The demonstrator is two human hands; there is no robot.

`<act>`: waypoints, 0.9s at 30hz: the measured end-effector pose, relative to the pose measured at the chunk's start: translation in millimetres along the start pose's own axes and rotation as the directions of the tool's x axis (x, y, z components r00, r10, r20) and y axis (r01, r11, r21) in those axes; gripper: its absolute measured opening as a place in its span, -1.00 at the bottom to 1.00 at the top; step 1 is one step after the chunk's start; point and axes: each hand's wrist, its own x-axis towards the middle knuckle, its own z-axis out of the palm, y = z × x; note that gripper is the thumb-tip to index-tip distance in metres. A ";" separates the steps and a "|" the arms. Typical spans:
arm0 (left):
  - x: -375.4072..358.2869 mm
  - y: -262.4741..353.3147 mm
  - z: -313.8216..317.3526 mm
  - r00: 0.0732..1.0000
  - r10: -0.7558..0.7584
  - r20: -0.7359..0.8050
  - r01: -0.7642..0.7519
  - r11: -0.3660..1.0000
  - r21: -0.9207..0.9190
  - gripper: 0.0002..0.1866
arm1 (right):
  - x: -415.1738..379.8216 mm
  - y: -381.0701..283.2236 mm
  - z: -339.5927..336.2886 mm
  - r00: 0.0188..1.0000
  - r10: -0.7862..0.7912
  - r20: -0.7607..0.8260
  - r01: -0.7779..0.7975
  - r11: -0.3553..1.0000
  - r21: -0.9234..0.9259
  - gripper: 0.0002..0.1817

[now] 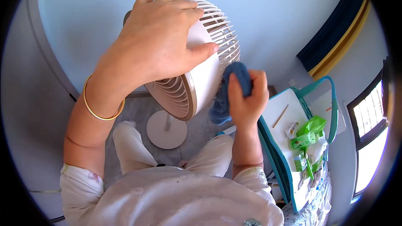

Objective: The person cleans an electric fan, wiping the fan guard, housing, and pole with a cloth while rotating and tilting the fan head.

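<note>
A white fan (205, 73) with a beige rim and slatted grilles stands in front of me, its head tilted. Over the top of the fan head lies my left hand (161, 37), fingers spread across the casing and the thumb on its side. My right hand (250, 99) grips a blue cloth (239, 77) beside the rear grille, at the fan's right side. Part of the cloth hangs below the fingers. The round white base (166, 129) rests on the floor between my knees.
At the right, a white table with teal edges (274, 100) holds a thin wooden stick (280, 116), green packets (307, 136) and other small items. A teal loop (333, 109) rises from it. Dark blue and yellow curtains (335, 29) and a window (368, 109) are farther right.
</note>
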 end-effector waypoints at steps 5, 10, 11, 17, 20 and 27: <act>1.4 -8.2 2.6 0.999 0.020 -0.035 -0.022 0.998 -0.051 -0.48 | 31.5 24.1 2.5 0.985 0.172 -0.030 -0.174 0.980 -0.093 -0.81; -0.4 -5.4 5.8 0.997 0.017 -0.070 -0.022 0.997 -0.073 -0.47 | 6.6 -16.9 2.7 0.992 -0.112 0.051 0.111 0.994 0.024 -0.82; -0.6 -5.1 4.8 0.998 0.023 -0.064 -0.028 0.997 -0.071 -0.46 | 12.2 -12.1 2.2 0.992 -0.124 0.037 0.126 0.992 -0.031 -0.81; 0.4 -18.2 3.2 0.996 0.078 -0.051 -0.085 0.982 -0.166 -0.50 | 52.9 38.2 6.8 0.962 0.271 -0.012 -0.271 0.960 -0.067 -0.84; -22.7 -50.2 4.5 0.936 0.173 -0.307 -0.206 0.976 -0.077 -0.56 | 37.9 13.0 -1.4 0.988 0.157 0.001 -0.157 0.984 -0.084 -0.84; -188.2 -183.9 169.4 0.545 -0.834 0.082 0.581 0.306 -0.754 -0.45 | 47.1 42.3 -4.9 0.967 0.255 0.013 -0.252 0.963 -0.096 -0.79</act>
